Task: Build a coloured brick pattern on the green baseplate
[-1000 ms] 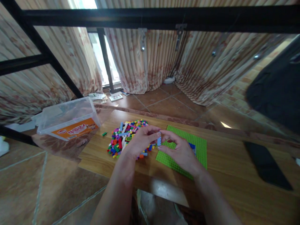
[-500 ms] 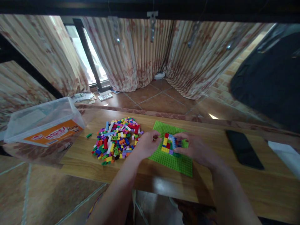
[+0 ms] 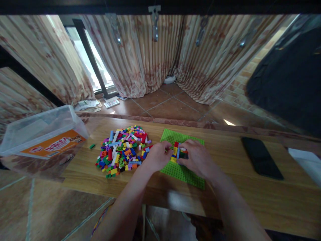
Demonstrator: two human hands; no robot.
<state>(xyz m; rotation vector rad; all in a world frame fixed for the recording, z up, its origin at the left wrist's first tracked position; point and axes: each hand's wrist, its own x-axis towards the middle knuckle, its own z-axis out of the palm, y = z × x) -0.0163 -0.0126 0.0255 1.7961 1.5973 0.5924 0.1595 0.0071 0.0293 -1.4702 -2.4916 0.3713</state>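
My right hand (image 3: 195, 154) grips a long light-blue brick (image 3: 178, 153) between thumb and fingers, over a small block of bricks on the green baseplate (image 3: 185, 175). Whether that brick is pressed down or held just above the others, I cannot tell. Yellow bricks (image 3: 173, 159) and a red brick (image 3: 176, 144) show at the block's left side; my right fingers cover much of the rest. My left hand (image 3: 158, 155) is beside the block's left edge, its fingers half curled and apart, with nothing visible in them. Whether its fingertips touch the bricks is unclear.
Left of the baseplate lies a heap of loose coloured bricks (image 3: 116, 154), with a lone green brick (image 3: 92, 146) beside it. A clear plastic box (image 3: 75, 118) stands at the far left. To the right are a black phone (image 3: 262, 159) and white paper (image 3: 304, 165).
My right hand has shifted left across the block with the light-blue brick, covering more of it. The left hand stays near the block's left side. The view has moved slightly.
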